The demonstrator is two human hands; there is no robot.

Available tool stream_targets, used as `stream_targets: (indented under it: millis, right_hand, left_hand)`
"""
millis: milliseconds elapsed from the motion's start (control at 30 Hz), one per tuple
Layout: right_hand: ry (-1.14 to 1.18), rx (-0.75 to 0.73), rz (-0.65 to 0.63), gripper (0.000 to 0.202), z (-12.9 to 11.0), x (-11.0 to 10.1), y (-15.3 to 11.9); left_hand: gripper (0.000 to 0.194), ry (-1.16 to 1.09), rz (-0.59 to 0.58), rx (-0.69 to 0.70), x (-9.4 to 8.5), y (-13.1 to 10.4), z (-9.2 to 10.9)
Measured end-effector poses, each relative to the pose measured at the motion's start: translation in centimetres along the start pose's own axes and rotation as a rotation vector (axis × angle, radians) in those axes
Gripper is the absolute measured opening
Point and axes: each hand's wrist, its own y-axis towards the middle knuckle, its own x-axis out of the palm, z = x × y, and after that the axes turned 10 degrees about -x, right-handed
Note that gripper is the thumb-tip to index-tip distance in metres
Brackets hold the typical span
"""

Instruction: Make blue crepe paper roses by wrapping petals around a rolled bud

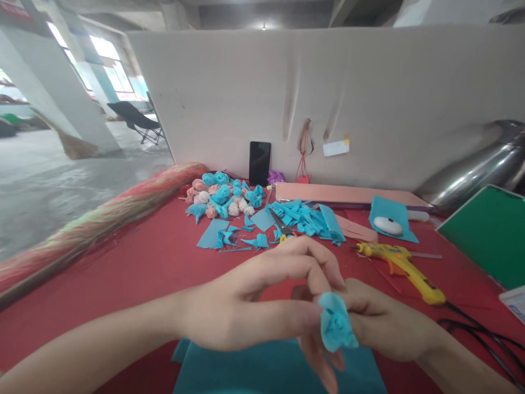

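A small blue crepe-paper flower [337, 323], with ruffled petals, is between my two hands, low in the middle of the head view. My left hand [246, 306] reaches across from the left, its thumb and bent fingers closed at the flower's left edge. Behind and to the right of the flower, my right hand [381, 320] grips its base, which is hidden by the fingers. Under both hands lies a large sheet of blue paper [254, 364].
Beyond my hands are scissors [281, 223] among blue paper scraps [303, 219], and a pile of paper flowers [225, 197]. A yellow glue gun [404, 268] with a black cord lies at right. A black phone [260, 163] leans against the white partition [229, 98].
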Motion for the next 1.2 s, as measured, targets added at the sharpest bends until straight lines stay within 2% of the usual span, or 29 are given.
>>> stream_targets:
  millis: [133,300,467,667,833,933,1200]
  right_hand:
    - [0.055,-0.011,-0.033,0.043,0.04,0.1,0.09]
    - [0.088,-0.026,-0.04,0.042,0.14,0.23,0.18]
    - [0.109,-0.012,-0.078,0.043,0.37,0.14,0.29]
    - [0.166,0.0,-0.104,0.043,0.6,0.22,0.44]
    - [0.18,0.023,-0.082,0.042,0.43,0.24,0.23]
    - [0.185,0.065,-0.054,0.042,0.44,0.14,-0.06]
    - [0.196,0.116,-0.054,0.041,0.32,0.37,0.07]
  left_hand:
    - [0.019,0.013,-0.018,-0.029,0.05,0.05,0.14]
    - [0.025,0.078,0.026,0.051,0.13,-0.04,0.12]
    - [0.024,0.108,0.069,0.003,0.06,-0.13,0.27]
    - [0.014,0.182,0.038,-0.001,-0.41,-0.23,0.47]
    - [0.014,0.247,0.048,0.041,-0.27,-0.48,0.67]
    - [0.016,0.26,0.067,0.012,-0.14,-0.51,0.83]
    - [0.017,0.346,0.011,0.001,0.17,-0.36,0.6]
